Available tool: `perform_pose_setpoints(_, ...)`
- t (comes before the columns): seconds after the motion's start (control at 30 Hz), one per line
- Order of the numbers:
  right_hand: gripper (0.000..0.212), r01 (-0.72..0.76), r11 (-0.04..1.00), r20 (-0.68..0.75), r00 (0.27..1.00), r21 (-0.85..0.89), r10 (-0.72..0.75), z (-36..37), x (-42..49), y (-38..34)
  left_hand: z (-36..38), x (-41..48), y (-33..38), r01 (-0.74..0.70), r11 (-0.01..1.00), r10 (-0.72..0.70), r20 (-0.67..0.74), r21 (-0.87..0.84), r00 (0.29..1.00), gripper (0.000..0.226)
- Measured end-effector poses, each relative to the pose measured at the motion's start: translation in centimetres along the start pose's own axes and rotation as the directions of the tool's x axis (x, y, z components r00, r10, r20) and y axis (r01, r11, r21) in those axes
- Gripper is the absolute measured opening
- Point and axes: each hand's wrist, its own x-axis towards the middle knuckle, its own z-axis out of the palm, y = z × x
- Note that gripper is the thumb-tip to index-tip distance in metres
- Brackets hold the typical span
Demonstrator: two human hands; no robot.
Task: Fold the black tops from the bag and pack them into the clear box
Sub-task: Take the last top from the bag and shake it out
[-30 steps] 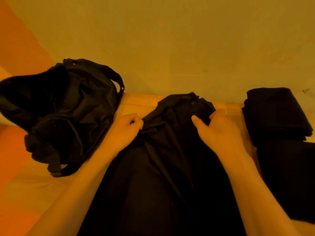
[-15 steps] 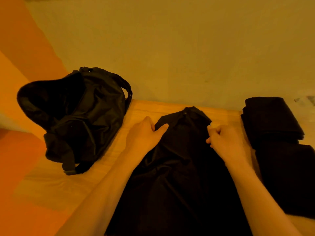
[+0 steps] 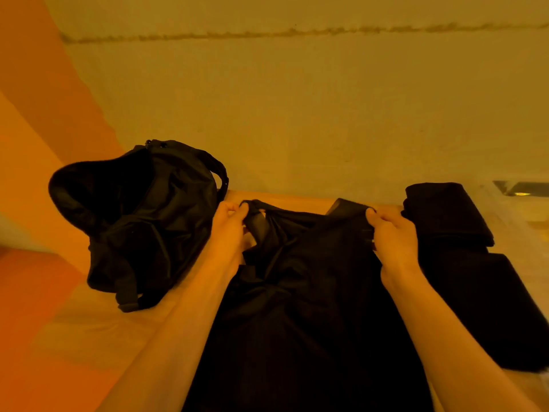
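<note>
A black top lies spread on the wooden table in front of me. My left hand pinches its left shoulder strap, and my right hand pinches the right shoulder; both corners are lifted and pulled apart. An open black bag slumps at the left. Two folded black tops sit at the right: one at the back, another nearer me. The clear box shows only faintly at the right edge; I cannot tell whether the folded tops are inside it.
A plain wall rises right behind the table's far edge. An orange surface lies to the left of the table. A small dark shiny patch sits at the far right.
Both hands moved outward from the collar to the shoulders and now stretch the top wide. My view tilted up, showing more wall.
</note>
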Motion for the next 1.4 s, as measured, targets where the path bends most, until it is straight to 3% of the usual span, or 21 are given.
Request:
perform_pose_setpoints(0.1,0.022,-0.162,0.956,0.039,0.987,0.244,0.157,-0.4,-0.1,-1.0,-1.0,-1.2,2.1,0.031,0.931,0.002,0.091,-0.363,0.996,0.019)
perform_pose_setpoints(0.2,0.026,-0.377,0.78,0.253,0.925,0.499,0.285,-1.4,-0.9,-2.5,-1.9,-3.1,4.2,0.165,0.871,-0.093,0.174,-0.464,0.98,0.011)
perform_pose_setpoints(0.3,0.033,-0.43,0.714,0.383,0.892,0.552,0.241,-2.7,-1.8,-3.6,-2.6,-4.6,6.0,0.292,0.879,-0.227,0.209,-0.376,0.951,0.012)
perform_pose_setpoints(0.4,0.037,-0.489,0.703,0.457,0.852,0.517,0.257,-3.9,-2.4,-4.6,-3.1,-5.4,6.5,0.239,0.944,-0.232,0.058,-0.227,0.971,0.011)
perform_pose_setpoints(0.47,0.032,-0.507,0.75,0.486,0.827,0.425,0.283,-4.2,-3.0,-5.6,-3.5,-6.5,6.8,0.146,0.965,-0.144,0.024,-0.218,0.989,0.007)
perform_pose_setpoints(0.6,0.02,-0.41,0.897,0.481,0.827,0.164,0.29,-5.3,-4.3,-7.3,-4.7,-9.1,8.6,-0.088,0.992,0.094,0.063,-0.093,0.994,0.016)
perform_pose_setpoints(0.7,0.023,-0.151,0.959,0.398,0.916,0.24,0.044,-6.7,-5.2,-9.2,-5.6,-11.3,11.2,-0.24,0.968,0.246,0.09,-0.075,0.965,0.021)
perform_pose_setpoints(0.77,0.028,-0.007,0.941,0.353,0.928,0.339,-0.121,-7.7,-6.2,-11.1,-6.0,-13.0,13.4,-0.281,0.937,0.315,0.157,-0.206,0.936,0.032)
perform_pose_setpoints(0.87,0.025,0.097,0.881,0.344,0.896,0.462,-0.279,-9.1,-8.1,-14.4,-5.8,-15.4,17.1,-0.23,0.844,0.382,0.243,-0.485,0.892,0.05)
perform_pose_setpoints(0.97,0.019,0.119,0.817,0.355,0.859,0.564,-0.37,-10.1,-10.6,-18.5,-4.8,-17.8,21.2,-0.147,0.836,0.339,0.286,-0.529,0.896,0.048)
perform_pose_setpoints(1.1,0.022,0.134,0.768,0.354,0.829,0.626,-0.433,-11.5,-13.1,-24.4,-3.8,-21.6,25.9,0.096,0.935,0.07,0.442,-0.343,0.894,0.05)
perform_pose_setpoints(1.17,0.023,0.153,0.758,0.354,0.814,0.635,-0.46,-12.3,-14.0,-27.0,-3.7,-23.0,28.0,0.062,0.95,0.093,0.465,-0.307,0.88,0.052)
perform_pose_setpoints(1.27,0.038,0.159,0.767,0.371,0.803,0.622,-0.467,-13.6,-14.9,-30.2,-3.5,-24.4,31.3,-0.044,0.943,0.207,0.477,-0.331,0.854,0.028)
perform_pose_setpoints(1.4,0.056,0.093,0.777,0.421,0.797,0.623,-0.433,-14.8,-15.6,-32.5,-2.8,-24.9,33.8,-0.203,0.902,0.35,0.369,-0.382,0.861,0.009)
